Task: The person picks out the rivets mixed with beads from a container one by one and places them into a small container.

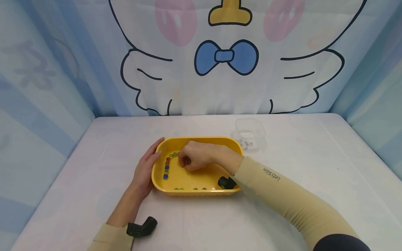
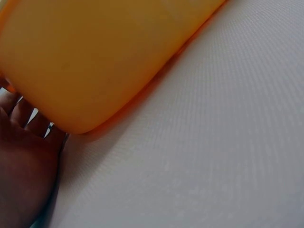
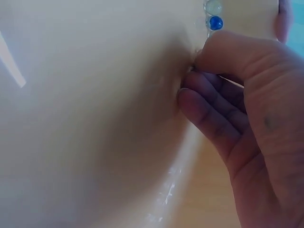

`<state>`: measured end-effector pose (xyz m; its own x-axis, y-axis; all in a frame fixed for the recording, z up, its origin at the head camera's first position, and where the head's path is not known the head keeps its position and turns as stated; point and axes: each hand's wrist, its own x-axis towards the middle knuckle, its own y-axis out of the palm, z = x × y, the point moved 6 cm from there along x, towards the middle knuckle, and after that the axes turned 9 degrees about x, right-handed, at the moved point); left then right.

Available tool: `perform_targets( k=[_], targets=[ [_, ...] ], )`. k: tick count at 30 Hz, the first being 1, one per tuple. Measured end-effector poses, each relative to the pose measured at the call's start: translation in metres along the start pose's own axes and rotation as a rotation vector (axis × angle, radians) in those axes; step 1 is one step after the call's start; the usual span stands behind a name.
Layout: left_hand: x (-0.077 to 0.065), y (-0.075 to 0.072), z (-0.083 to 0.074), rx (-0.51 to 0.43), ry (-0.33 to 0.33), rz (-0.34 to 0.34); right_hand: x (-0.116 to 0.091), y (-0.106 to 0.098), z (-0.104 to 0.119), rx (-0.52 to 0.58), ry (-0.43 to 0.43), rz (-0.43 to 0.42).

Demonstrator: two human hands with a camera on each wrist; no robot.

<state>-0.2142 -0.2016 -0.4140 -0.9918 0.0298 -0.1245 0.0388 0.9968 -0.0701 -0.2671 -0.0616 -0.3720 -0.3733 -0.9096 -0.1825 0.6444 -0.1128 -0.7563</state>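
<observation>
A yellow tray [image 1: 188, 188] stands on the white-covered table. My left hand [image 1: 145, 172] holds its left end, thumb at the rim and fingers along the outer wall. In the left wrist view, that hand's fingers [image 2: 35, 118] lie against the tray's side. A curved row of blue, green, red and yellowish glass marbles [image 1: 167, 167] lies inside the tray at the left. My right hand [image 1: 199, 155] reaches into the tray, its curled fingers and thumb pinching at the row's upper end, on a marble mostly hidden by the fingertips. A blue marble [image 3: 216, 23] shows just past the thumb.
Several loose greenish marbles [image 1: 179, 189] lie along the tray's near wall. A clear plastic box [image 1: 250, 134] with small clear pieces stands behind the tray's right corner. The right wrist's black camera [image 1: 226, 182] hangs over the tray's near right corner. A patterned curtain [image 1: 226, 94] borders the table's back.
</observation>
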Motion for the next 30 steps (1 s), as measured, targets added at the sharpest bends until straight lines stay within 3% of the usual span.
perform_targets(
  k=[21,30],
  targets=[
    [-0.001,0.0,-0.002,0.008,0.0,-0.002,-0.007,-0.014,0.003,0.119,-0.017,-0.091],
    [0.0,0.0,-0.002,-0.004,0.002,-0.001,-0.014,-0.025,0.011,0.175,-0.098,-0.161]
  ],
)
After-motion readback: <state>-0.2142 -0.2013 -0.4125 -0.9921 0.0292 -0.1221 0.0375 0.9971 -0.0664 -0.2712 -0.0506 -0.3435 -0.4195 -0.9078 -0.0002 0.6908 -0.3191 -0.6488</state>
